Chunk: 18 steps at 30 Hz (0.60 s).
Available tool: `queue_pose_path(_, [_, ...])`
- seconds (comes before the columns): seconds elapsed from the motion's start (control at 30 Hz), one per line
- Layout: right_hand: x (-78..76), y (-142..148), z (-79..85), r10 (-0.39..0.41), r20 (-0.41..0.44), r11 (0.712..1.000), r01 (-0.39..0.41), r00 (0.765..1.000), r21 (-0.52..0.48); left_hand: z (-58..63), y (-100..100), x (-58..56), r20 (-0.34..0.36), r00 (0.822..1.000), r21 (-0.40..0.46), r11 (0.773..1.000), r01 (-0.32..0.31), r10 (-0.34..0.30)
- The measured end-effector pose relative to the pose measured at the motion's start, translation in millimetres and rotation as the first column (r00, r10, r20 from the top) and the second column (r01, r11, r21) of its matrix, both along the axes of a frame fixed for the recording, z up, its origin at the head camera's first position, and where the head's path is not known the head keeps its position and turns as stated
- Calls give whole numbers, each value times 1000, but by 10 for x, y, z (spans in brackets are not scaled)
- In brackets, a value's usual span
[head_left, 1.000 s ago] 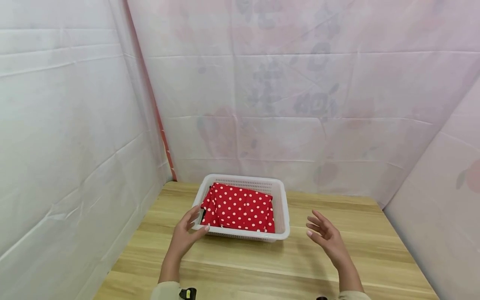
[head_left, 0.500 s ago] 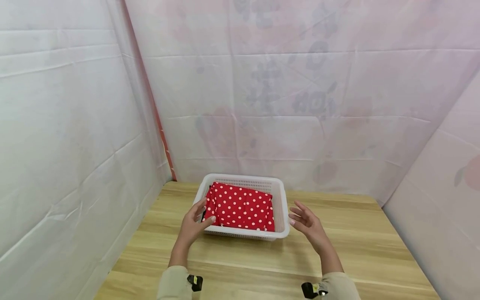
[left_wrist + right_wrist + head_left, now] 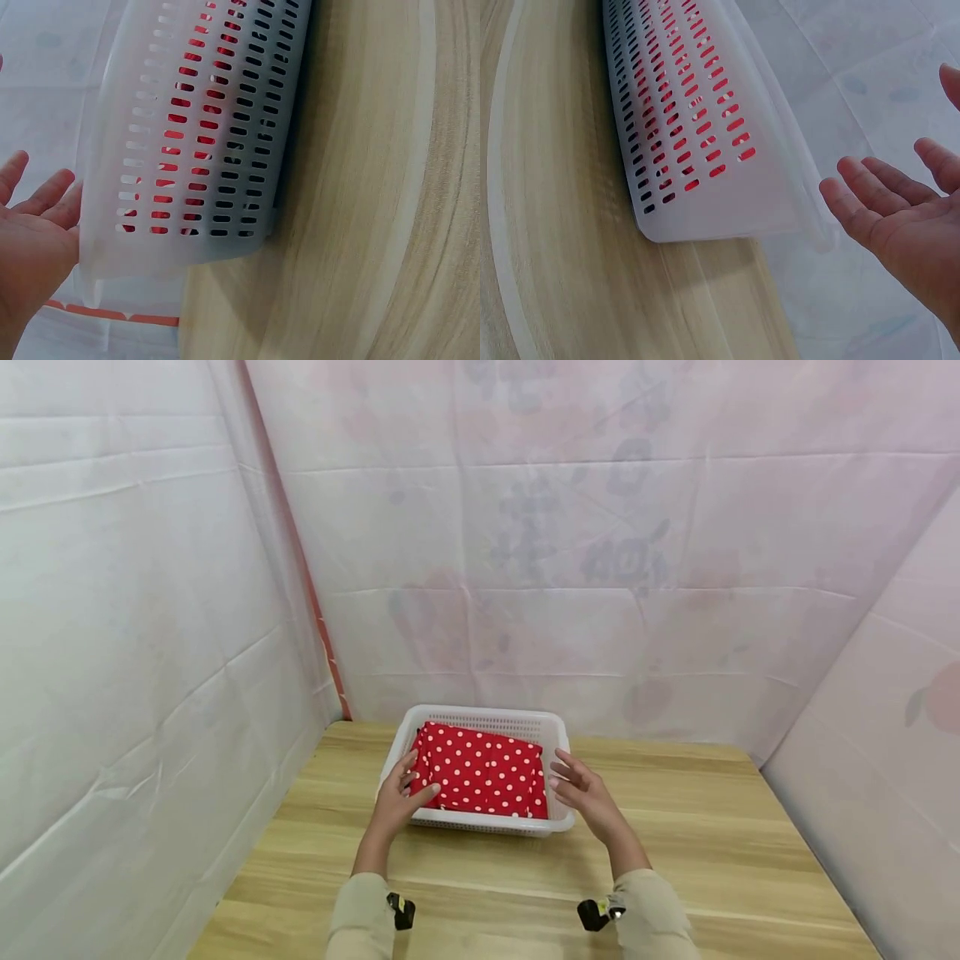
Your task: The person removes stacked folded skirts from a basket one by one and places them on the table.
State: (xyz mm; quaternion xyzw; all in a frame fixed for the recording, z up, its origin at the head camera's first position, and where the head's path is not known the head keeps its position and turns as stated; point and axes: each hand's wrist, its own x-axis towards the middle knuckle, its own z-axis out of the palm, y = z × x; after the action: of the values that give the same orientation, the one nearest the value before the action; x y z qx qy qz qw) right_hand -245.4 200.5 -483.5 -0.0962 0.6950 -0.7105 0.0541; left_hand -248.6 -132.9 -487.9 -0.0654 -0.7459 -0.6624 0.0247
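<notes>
A white plastic basket (image 3: 480, 820) with slotted walls stands on the wooden table. Inside it lies a folded red cloth with white dots (image 3: 483, 772), and something dark shows through the lower slots in the left wrist view. My left hand (image 3: 396, 802) is over the basket's left front corner, fingers spread and relaxed. Over the right rim is my right hand (image 3: 585, 789), its fingers loosely bent and holding nothing. In the right wrist view the fingertips (image 3: 832, 191) are near the basket's rim. Both palms face inward.
The wooden table (image 3: 675, 835) reaches back to a pale printed sheet (image 3: 600, 635). Another white sheet (image 3: 150, 652) hangs along the left side, with a red strip (image 3: 322, 635) at the corner. A third sheet closes the right side.
Both hands have moved inward and slightly forward toward the basket, the right hand farther, from beside the basket to over its right rim. The basket and cloth have stayed in place.
</notes>
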Motion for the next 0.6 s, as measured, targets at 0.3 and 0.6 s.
queue_pose_path(0.3, [-179,-228,-40,-21,140,995,8,990,98,-199,-10,-255,64,988,-97,987,-131,137])
queue_pose_path(0.6, [-251,-350,-90,-40,223,985,1,974,173,-229,3,-365,105,975,-159,971,-178,196])
